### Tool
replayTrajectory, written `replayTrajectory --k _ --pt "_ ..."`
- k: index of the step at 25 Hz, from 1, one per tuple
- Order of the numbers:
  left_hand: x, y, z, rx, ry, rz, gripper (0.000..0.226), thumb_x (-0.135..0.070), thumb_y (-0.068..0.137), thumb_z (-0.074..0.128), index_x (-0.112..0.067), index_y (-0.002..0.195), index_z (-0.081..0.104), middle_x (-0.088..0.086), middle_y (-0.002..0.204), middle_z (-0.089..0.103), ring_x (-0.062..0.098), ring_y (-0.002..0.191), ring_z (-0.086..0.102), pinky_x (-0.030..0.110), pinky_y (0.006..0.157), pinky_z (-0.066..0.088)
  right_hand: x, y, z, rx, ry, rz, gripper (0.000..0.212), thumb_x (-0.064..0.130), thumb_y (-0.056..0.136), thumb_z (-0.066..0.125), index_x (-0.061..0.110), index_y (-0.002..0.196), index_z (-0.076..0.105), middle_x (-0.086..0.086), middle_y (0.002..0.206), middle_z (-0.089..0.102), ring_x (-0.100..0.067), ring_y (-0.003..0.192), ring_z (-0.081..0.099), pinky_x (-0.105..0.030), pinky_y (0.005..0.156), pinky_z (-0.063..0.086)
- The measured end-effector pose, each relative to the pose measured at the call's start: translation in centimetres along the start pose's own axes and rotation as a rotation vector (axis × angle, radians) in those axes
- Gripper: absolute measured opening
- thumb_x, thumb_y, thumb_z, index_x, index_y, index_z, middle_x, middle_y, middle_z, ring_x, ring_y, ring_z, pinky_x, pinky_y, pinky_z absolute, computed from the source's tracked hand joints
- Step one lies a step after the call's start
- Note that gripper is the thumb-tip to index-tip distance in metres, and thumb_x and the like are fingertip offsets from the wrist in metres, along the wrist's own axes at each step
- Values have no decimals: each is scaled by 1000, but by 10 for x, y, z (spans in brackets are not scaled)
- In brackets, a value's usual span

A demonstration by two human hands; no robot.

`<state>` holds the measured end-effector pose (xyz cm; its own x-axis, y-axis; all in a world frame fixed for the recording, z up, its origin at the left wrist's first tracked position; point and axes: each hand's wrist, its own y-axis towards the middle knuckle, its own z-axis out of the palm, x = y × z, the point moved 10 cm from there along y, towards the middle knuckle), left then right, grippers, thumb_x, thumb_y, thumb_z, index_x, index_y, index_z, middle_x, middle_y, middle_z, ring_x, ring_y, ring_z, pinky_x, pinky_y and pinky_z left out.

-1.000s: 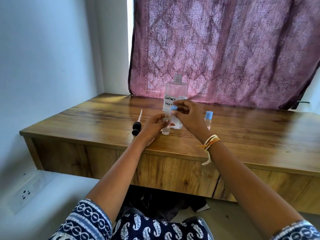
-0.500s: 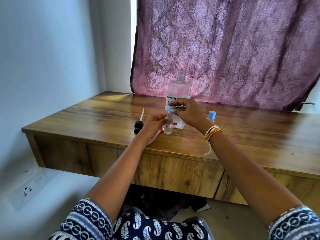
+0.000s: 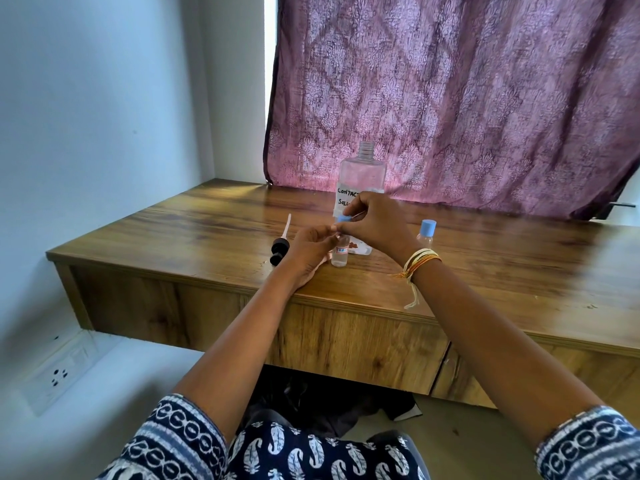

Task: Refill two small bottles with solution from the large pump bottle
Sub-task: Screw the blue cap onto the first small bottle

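Standing upright on the wooden worktop (image 3: 180, 233), near its front edge, a small clear bottle (image 3: 339, 255) with a small label. Left hand (image 3: 309, 249) wraps its fingers around the bottle's body from the left. Right hand (image 3: 375, 226) pinches a blue cap (image 3: 344, 219) between fingertips, right at the bottle's neck; whether the cap is seated cannot be told. Just behind, the large clear bottle (image 3: 362, 174), neck open, handwritten label. Second small bottle (image 3: 426, 233), blue-capped, stands to the right. Black pump head (image 3: 279, 249) lies to the left. Purple curtain (image 3: 450, 98) behind.
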<state>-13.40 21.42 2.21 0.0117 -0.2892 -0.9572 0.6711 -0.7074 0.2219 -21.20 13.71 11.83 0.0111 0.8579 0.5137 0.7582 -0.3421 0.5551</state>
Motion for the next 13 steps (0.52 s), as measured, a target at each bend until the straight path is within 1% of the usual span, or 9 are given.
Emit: replayTrajectory --k 2,4,5,7,9,10,12,13 --pt "-1 -1 2 14 -6 3 15 -4 91 58 -7 102 68 10 100 70 20 99 65 43 99 47 -1 1 3 56 27 7 24 15 74 78 7 95 69 -1 94 71 -10 85 66 -17 72 51" --pt "0 -1 1 11 -8 -4 14 -5 91 58 -6 102 68 10 99 70 20 99 64 45 101 46 -4 2 5 113 75 20 25 5 77 70 8 102 69 -4 101 72 -9 89 67 -9 72 49" --pt "1 0 1 6 -5 -12 15 -6 91 58 -6 103 68 10 100 69 21 100 64 47 102 45 -5 2 4 115 75 24 27 4 76 70 9 103 69 -5 100 73 -6 85 66 -5 68 48" --pt "2 0 0 8 0 -19 16 -6 91 58 -7 104 67 10 101 69 21 100 64 48 103 45 -8 1 0 78 43 28 29 11 73 78 10 100 69 -5 91 73 -4 76 64 -4 62 46" --pt "0 0 1 13 8 -11 15 -6 91 58 -7 102 68 10 99 70 18 97 65 48 103 46 -10 0 -2 65 23 29 36 19 70 83 10 100 67 -2 85 71 -7 75 64 -9 65 47" --pt "0 0 1 7 13 -7 16 -5 91 58 -6 103 67 10 98 70 18 97 65 48 104 46 -10 -1 -1 87 57 34 39 17 71 82 9 105 65 -2 89 71 -9 81 66 -14 71 51" --pt "0 1 -1 -12 10 -11 22 -6 90 59 1 110 65 12 100 69 22 101 64 50 105 45 -10 -3 6 159 213 53 42 1 76 72 4 116 59 -9 108 70 -15 101 67 -23 86 54" --pt "1 1 -1 -17 7 -17 26 -6 89 60 3 114 63 13 101 68 24 104 62 49 106 44 -10 -3 8 184 271 59 43 -6 78 65 2 120 57 -12 114 68 -18 108 65 -24 87 53"
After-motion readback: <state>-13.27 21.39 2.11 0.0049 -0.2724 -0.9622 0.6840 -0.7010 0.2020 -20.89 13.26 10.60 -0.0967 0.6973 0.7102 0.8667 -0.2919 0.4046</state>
